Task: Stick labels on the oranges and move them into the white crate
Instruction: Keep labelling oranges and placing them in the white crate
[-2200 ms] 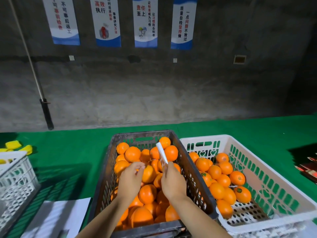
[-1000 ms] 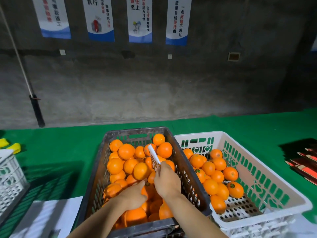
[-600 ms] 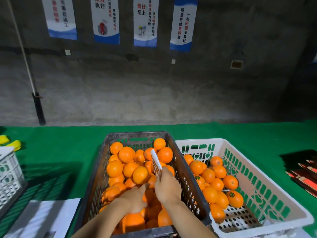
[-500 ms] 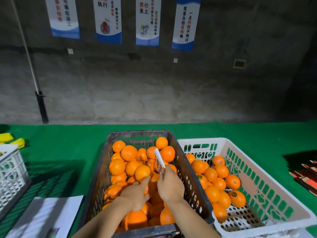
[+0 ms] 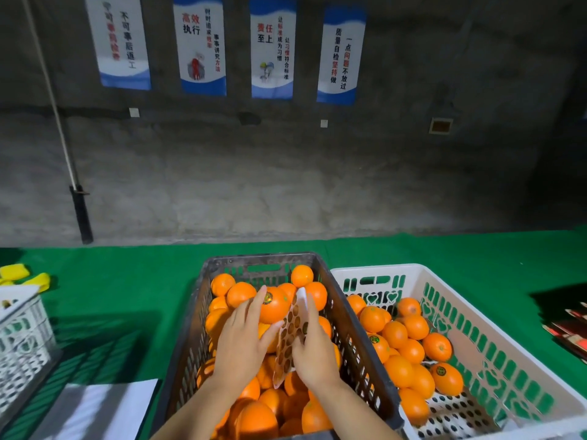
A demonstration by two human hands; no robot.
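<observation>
Labelled orange (image 5: 274,308) is held in the left hand (image 5: 241,341), beyond its palm, over the dark crate (image 5: 263,260). Label sheet (image 5: 290,331) is pinched in the right hand (image 5: 314,350), just beside the orange; white crate (image 5: 381,269) lies right of that hand.

left hand (image 5: 241,341), right hand (image 5: 314,347) bare; forearms (image 5: 203,404) bare

Near ends of dark crate (image 5: 187,338) and white crate (image 5: 381,268) beyond the bottom edge.
</observation>
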